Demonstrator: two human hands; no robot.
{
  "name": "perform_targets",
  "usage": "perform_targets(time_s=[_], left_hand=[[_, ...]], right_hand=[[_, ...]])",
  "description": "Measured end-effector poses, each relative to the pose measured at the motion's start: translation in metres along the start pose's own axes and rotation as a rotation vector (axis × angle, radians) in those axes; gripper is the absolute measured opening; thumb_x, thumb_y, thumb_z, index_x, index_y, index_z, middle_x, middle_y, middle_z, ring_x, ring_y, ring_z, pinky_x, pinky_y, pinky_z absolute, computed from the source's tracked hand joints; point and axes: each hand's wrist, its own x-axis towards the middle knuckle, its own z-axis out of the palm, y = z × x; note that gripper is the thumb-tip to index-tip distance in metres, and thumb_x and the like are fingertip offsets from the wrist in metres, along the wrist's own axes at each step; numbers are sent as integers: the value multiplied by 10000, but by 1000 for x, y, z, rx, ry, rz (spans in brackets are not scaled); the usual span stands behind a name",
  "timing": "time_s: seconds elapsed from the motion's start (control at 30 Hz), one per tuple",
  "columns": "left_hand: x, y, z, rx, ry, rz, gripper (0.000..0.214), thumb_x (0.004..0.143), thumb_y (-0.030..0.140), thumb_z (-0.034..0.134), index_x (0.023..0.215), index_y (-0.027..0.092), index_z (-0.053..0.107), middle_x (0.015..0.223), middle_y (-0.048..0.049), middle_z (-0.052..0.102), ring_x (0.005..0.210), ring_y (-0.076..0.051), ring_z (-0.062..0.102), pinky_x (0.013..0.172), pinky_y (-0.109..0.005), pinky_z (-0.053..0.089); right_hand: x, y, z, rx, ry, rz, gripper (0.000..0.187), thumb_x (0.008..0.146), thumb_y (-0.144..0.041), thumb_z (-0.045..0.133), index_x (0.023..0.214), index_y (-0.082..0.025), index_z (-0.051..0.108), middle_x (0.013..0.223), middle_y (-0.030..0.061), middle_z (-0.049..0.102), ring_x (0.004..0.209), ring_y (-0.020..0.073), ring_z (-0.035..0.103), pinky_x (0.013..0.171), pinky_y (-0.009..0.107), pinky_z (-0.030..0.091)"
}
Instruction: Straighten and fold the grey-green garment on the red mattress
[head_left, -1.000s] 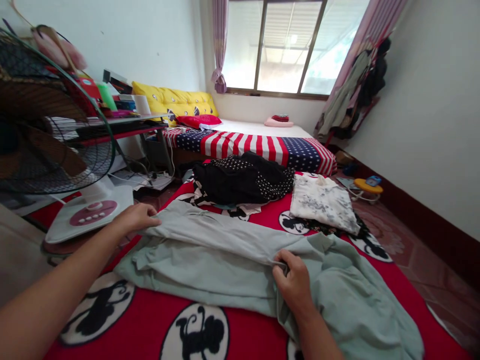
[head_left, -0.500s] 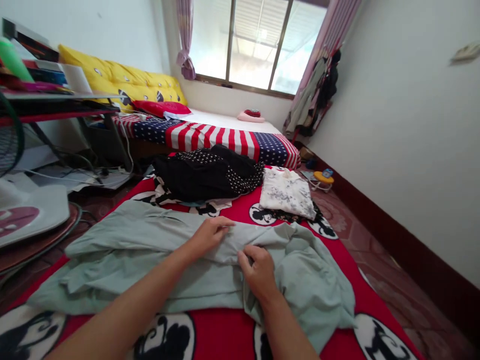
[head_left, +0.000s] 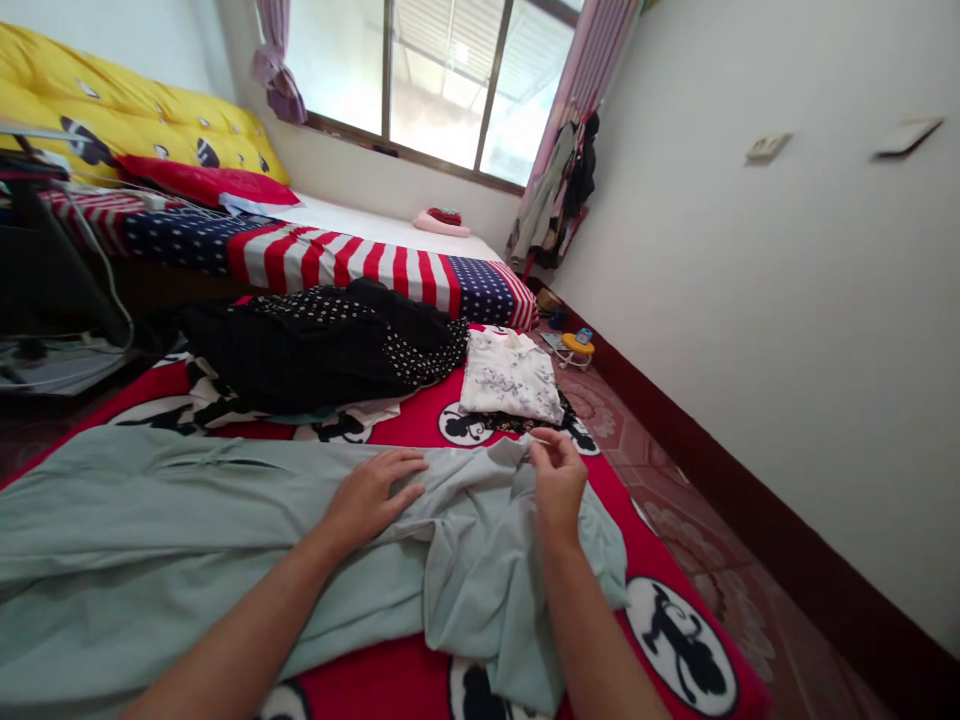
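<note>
A pale green garment (head_left: 247, 510) lies spread across the red blanket (head_left: 382, 685), rumpled at its right end. On its upper middle part my left hand (head_left: 379, 492) rests flat, fingers stretched out. My right hand (head_left: 559, 478) pinches the garment's far edge near the right end, thumb and fingers together. Just beyond that hand sits a folded white floral garment (head_left: 510, 375), on top of a dark patterned one. Farther back, to the left, is a heap of black clothes (head_left: 315, 345), partly with white dots.
A low bed (head_left: 352, 255) with a stars-and-stripes cover stands behind, with a red pillow (head_left: 210, 185) on it. A small yellow stool (head_left: 577, 345) is by the right wall. Clothes hang (head_left: 555, 195) in the far corner. A dark stand with cables (head_left: 67, 250) is at left.
My right hand has moved from the garment's middle to its far right edge. My left hand has flattened on the cloth. The view has turned to the right.
</note>
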Motion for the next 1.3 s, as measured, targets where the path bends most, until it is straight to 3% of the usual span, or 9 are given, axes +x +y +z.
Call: perform_targets(time_s=[0.13,0.23,0.33,0.43,0.67,0.83,0.97,1.13,1.3], left_hand=[[0,2,2,53,1,28,318,887,373,546,1164,280,671,1246,-41,646,1150,-240,584,1019,-395,442],[-1,2,3,71,-4,70,316,893,332,538,1174,260,662,1257,-57,635,1152,-243,579,1021,-406,435],[-2,1,5,55,-13,123,331,903,265,511,1209,263,638,1276,-54,624,1156,-229,576,1016,-390,436],[-3,0,6,30,-42,176,387,907,186,462,1257,272,602,1290,-42,620,1171,-213,568,1012,-369,436],[-3,7,4,25,-91,169,433,875,118,430,1238,257,620,1231,-55,643,1131,-215,572,988,-367,432],[10,13,-2,-26,-147,108,414,789,50,452,1046,235,717,1128,-41,677,1056,-199,598,961,-334,434],[19,44,-8,2,-160,4,348,721,22,478,857,214,734,981,-38,691,948,-196,624,885,-309,452],[3,99,-3,17,-146,52,167,828,247,596,956,246,703,987,-36,653,941,-215,596,858,-325,439],[-12,103,16,151,-308,0,228,812,247,627,1031,245,691,1009,-59,638,972,-250,583,834,-351,429]], right_hand=[[61,24,-24,-485,-183,-180,318,680,-230,609,972,-153,706,983,80,702,889,217,609,832,342,460],[83,36,-25,-558,-329,-168,476,512,-146,706,981,-227,739,840,4,727,791,210,621,736,300,455],[90,43,-22,-576,-383,-151,322,485,-121,691,770,-253,759,642,-34,689,650,185,609,607,255,411],[88,51,-23,-557,-306,-157,140,587,-167,600,630,-231,716,657,-7,689,658,187,608,605,259,401],[67,77,-28,-473,-77,-126,150,629,-208,500,630,-197,650,675,29,673,621,182,576,621,269,420],[57,85,-24,-452,13,-84,151,650,-252,532,715,-197,656,623,11,656,537,170,534,568,267,396],[56,87,-23,-465,16,-81,140,659,-251,530,701,-209,656,643,15,669,570,181,557,600,275,405],[56,91,-24,-492,-13,-94,150,672,-242,525,718,-219,666,709,18,689,621,190,573,642,282,408],[56,92,-23,-486,-23,-93,148,673,-231,516,712,-221,659,722,20,693,629,190,576,644,282,411]])
